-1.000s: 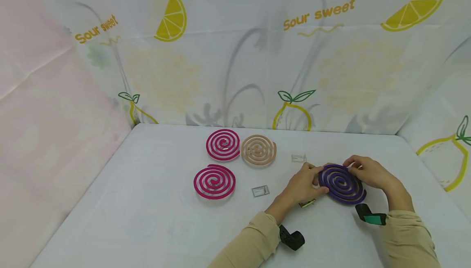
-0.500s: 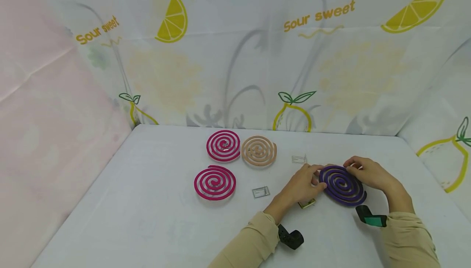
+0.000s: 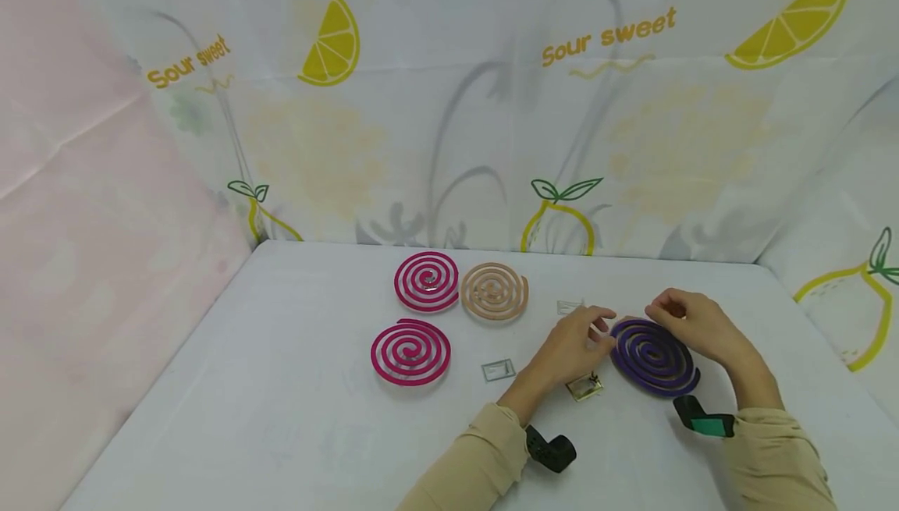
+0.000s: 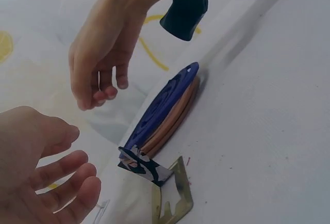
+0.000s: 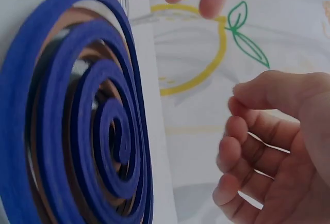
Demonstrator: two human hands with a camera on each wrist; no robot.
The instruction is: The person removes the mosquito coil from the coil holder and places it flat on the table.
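Note:
A purple mosquito coil lies at the right of the table, stacked on a brown mosquito coil whose edge shows beneath it in the left wrist view. My left hand hovers just left of the stack, fingers spread and holding nothing. Beyond the coil's far edge, my right hand is raised with fingers loosely bent; the right wrist view shows nothing in it. A gold metal coil stand, its tab bent up, sits below my left hand.
Two pink mosquito coils and a tan mosquito coil lie left of my hands. A silver flat metal stand rests between them and my left arm; another silver stand is farther back. A printed cloth rises behind the table.
Both hands have let go of the purple coil. My left hand has drawn back slightly left, uncovering more of the gold stand; my right hand has lifted away. The coil stays in place.

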